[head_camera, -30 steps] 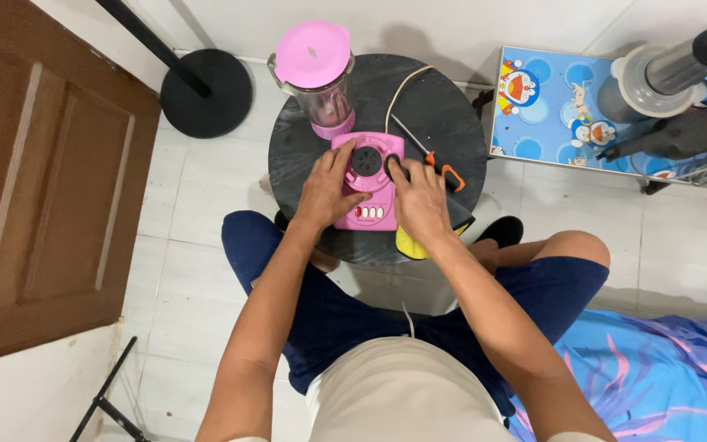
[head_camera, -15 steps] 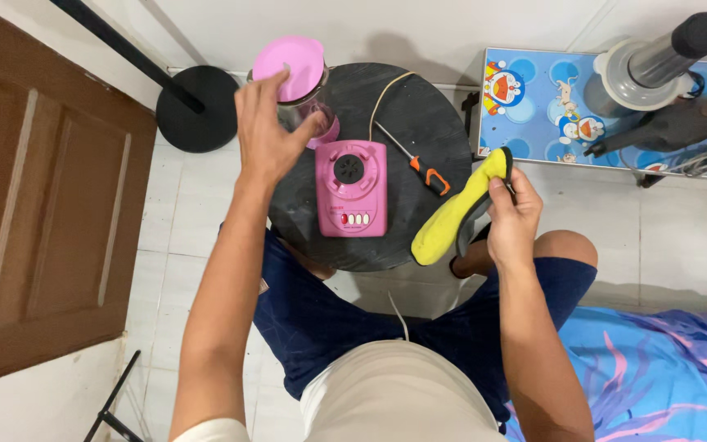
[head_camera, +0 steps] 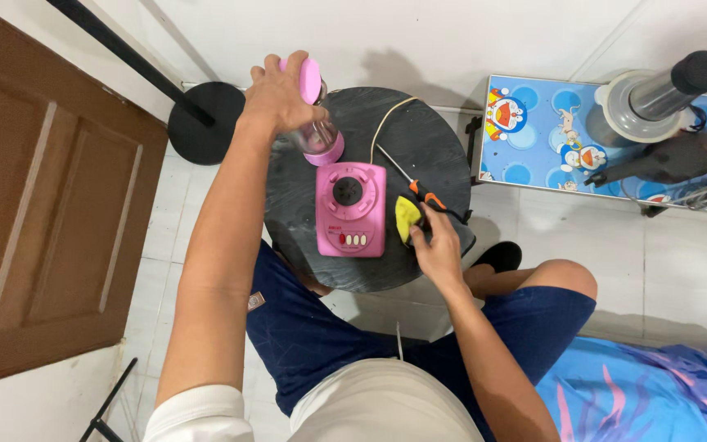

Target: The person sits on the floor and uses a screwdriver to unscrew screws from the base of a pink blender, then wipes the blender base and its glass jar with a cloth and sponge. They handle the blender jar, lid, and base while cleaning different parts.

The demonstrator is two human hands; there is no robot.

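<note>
Gripping the pink-lidded blender jar (head_camera: 314,123), the left hand (head_camera: 276,98) holds it tilted over the round black table (head_camera: 304,221), far left.
Right hand (head_camera: 435,250) clutches a yellow cloth (head_camera: 405,218) just right of the pink blender base (head_camera: 352,209), beside an orange-handled screwdriver (head_camera: 419,190).

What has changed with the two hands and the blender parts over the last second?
Both hands left the pink blender base. The left hand reached out and grasped the pink-lidded jar, now tilted. The right hand picked up the yellow cloth, lifted it, then brought it down onto the round black table, beside the base. The base and the orange-handled screwdriver stayed put.
</note>
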